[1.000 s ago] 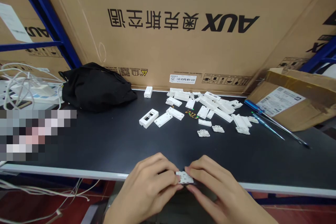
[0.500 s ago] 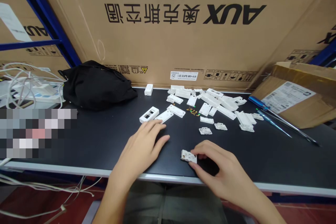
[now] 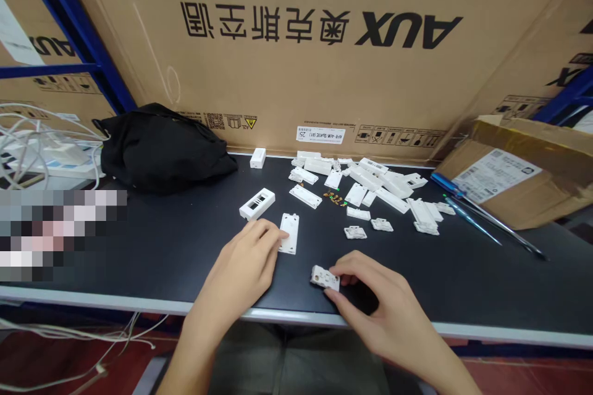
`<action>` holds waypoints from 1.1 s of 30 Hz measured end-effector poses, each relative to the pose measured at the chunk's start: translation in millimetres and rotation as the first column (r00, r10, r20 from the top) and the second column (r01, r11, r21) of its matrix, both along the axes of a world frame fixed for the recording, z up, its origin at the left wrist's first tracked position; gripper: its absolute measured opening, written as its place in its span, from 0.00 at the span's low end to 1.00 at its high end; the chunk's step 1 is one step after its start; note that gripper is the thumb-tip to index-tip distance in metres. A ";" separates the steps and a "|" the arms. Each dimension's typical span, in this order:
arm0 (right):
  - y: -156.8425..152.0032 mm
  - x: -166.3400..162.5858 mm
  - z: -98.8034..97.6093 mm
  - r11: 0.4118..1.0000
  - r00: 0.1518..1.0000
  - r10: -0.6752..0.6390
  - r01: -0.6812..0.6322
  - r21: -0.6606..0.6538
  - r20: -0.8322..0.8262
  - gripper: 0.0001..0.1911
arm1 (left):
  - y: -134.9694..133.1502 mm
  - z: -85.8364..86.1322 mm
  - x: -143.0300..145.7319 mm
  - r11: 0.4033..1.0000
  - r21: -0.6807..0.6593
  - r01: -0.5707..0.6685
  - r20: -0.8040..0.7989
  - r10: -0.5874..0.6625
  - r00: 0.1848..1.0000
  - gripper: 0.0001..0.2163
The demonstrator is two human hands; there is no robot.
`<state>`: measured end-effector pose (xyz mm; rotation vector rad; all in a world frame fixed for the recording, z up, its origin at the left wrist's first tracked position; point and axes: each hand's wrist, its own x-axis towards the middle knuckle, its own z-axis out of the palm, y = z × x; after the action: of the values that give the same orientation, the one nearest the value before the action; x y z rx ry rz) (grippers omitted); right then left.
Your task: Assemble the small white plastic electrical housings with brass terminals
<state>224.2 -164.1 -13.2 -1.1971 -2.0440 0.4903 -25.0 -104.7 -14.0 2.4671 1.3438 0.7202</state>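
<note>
My left hand [image 3: 245, 262] rests on the black table [image 3: 139, 247], its fingertips pinched on the near edge of a flat white plastic plate [image 3: 290, 233]. My right hand [image 3: 370, 296] pinches a small white plastic insert [image 3: 325, 278] near the table's front edge. A white housing with rectangular cut-outs [image 3: 257, 203] lies just beyond my left hand. Farther back is a scatter of several white plastic parts [image 3: 375, 188], and a few small brass pieces [image 3: 336, 199] lie among them.
A black bag [image 3: 162, 148] lies at the back left beside white cables [image 3: 41, 142]. Two blue-handled screwdrivers [image 3: 467, 210] lie at the right, next to an open cardboard box [image 3: 514, 179]. A big printed carton [image 3: 315, 43] walls off the back.
My hands parted from the front edge. The left hand reached forward and drew the flat white plate nearer, turning it lengthwise. The right hand kept the small insert and moved onto the table.
</note>
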 end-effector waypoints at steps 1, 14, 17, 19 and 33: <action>0.2 0.6 -0.3 1.000 1.000 -0.006 0.006 -0.004 -0.002 0.04 | -0.2 0.2 -0.2 1.000 -0.009 0.029 0.005 -0.029 1.000 0.10; 4.2 5.7 -0.9 0.989 0.991 -0.108 0.100 -0.108 -0.072 0.04 | -2.5 7.7 1.5 0.985 -0.061 0.164 -0.041 -0.167 0.985 0.11; 6.1 6.2 -1.0 0.984 0.987 -0.125 0.111 -0.137 -0.099 0.03 | -3.7 8.9 0.7 0.977 -0.072 0.203 0.001 -0.203 0.979 0.07; 7.0 5.8 0.3 0.985 0.987 -0.128 0.116 -0.131 -0.092 0.03 | -4.2 8.9 0.3 0.975 -0.068 0.210 0.016 -0.209 0.978 0.05; 15.7 1.2 15.3 0.997 0.997 -0.075 0.075 0.003 0.035 0.05 | -3.7 10.1 1.5 0.967 -0.116 0.226 0.048 -0.222 0.974 0.07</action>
<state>225.4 -148.3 2.1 -1.2844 -2.0204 0.4347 -23.4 -108.4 -3.9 2.4453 1.0412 0.6060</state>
